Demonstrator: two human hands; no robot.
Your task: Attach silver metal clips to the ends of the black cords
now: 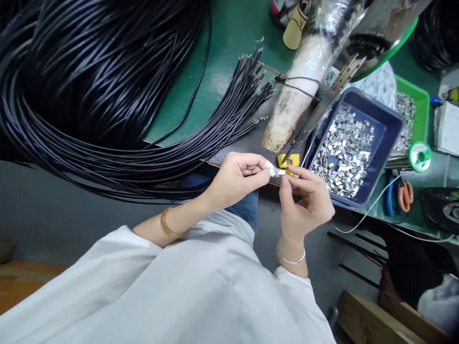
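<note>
A small shiny metal connector (pixel 280 172) sits between my two hands, in front of the bench edge. My left hand (pixel 241 176) is closed in a pinch at its left end, and a white covering wraps one fingertip. From the other side, the thumb and fingers of my right hand (pixel 304 198) close on the right end of the piece. The fingertips partly hide it. Just behind the fingers lies a yellow piece (pixel 289 162). Black cables (pixel 222 119) run in a bundle to my left, with their stripped tips fanned out on the bench.
A blue bin (pixel 385 129) of small metal shells stands to the right, beside a green bin (pixel 416 98). A plastic-wrapped tube (pixel 304 81) and a dark metal bar (pixel 332 95) slant above my hands. A solder spool (pixel 420 156) and orange-and-blue-handled pliers (pixel 405 196) lie farther right.
</note>
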